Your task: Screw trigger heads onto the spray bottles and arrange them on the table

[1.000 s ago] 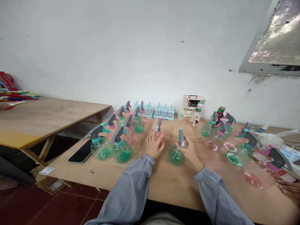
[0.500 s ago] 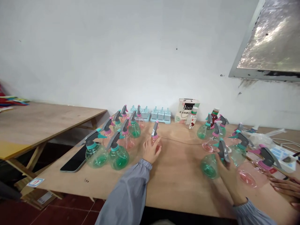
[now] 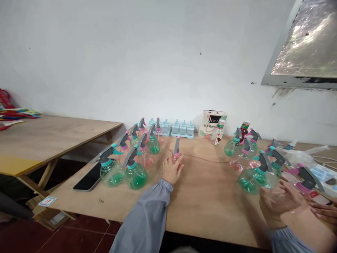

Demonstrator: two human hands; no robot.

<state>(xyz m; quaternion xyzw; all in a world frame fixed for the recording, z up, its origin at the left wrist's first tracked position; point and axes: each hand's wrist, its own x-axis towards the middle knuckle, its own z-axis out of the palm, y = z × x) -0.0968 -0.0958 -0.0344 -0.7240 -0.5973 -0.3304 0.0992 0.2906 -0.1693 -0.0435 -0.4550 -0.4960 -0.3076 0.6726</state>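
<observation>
My left hand point(image 3: 172, 169) is closed around the body of a pink spray bottle point(image 3: 176, 151) with a grey trigger head, upright mid-table. My right hand point(image 3: 276, 202) is at the near right, blurred, its fingers curved round the clear body of another pink spray bottle point(image 3: 305, 181); how firmly they grip is hard to see. Just beyond that hand stands a green spray bottle point(image 3: 250, 181), touched by nothing of mine. More green and pink spray bottles stand behind it. Left of my left hand is a group of several such bottles, the nearest a green one point(image 3: 136, 175).
A phone point(image 3: 88, 177) lies at the left edge. Ice-pop moulds point(image 3: 183, 129), a printed box point(image 3: 210, 124) and a small glass bottle point(image 3: 218, 133) stand along the wall. Another person's hand point(image 3: 325, 211) rests at the far right, near a plastic bag point(image 3: 300, 157).
My right hand has let go of the green spray bottle, now standing on the table, and moved right to the pink one. My left hand stays at its bottle. The view has shifted slightly.
</observation>
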